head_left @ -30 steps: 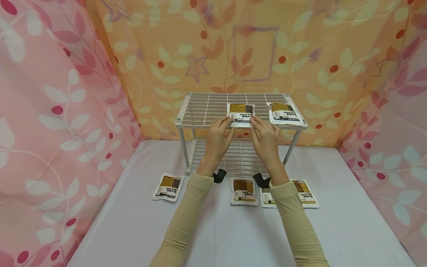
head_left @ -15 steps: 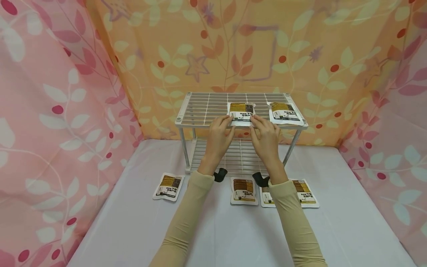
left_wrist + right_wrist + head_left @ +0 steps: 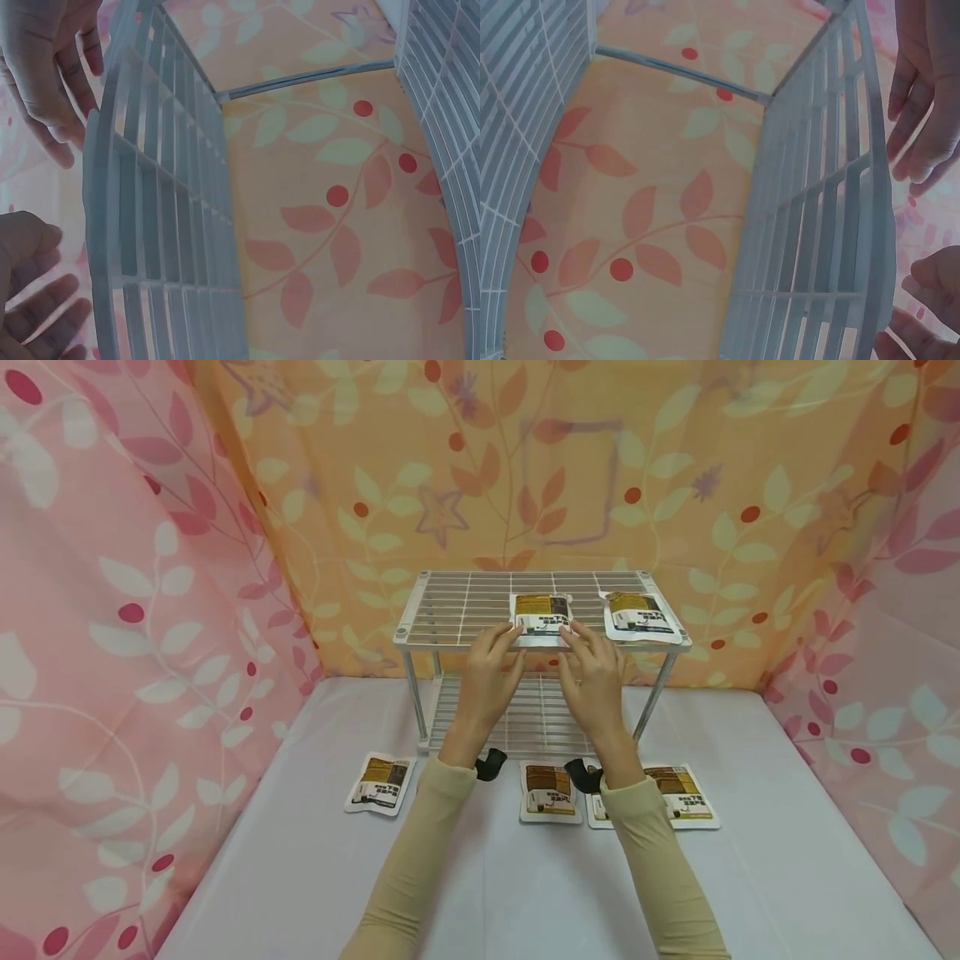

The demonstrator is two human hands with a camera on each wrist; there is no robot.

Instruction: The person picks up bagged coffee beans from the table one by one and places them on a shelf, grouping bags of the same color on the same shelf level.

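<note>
In the head view a white-edged food pouch (image 3: 542, 612) with a brown and yellow print lies flat at the front of the wire rack's top shelf (image 3: 465, 610). My left hand (image 3: 486, 681) reaches up to its front left corner, fingertips resting on the edge. At the front right corner, the fingertips of my right hand (image 3: 596, 681) touch the pouch, thumb apart below. A similar pouch (image 3: 641, 614) lies at the shelf's right end. Both wrist views show loosely bent fingers beside the top shelf's front edge, with the pouch largely hidden.
The rack's lower shelf (image 3: 540, 710) shows between the forearms. On the white table (image 3: 300, 877) lie a pouch (image 3: 380, 783) at the left, another pouch (image 3: 550, 792) in the middle, and more (image 3: 686, 797) at the right, partly under the sleeve. Patterned curtains surround the table.
My right hand has drawn back slightly, its thumb now clearly away from the pouch's edge. The left hand has eased a little down and left. The pouch stays put.
</note>
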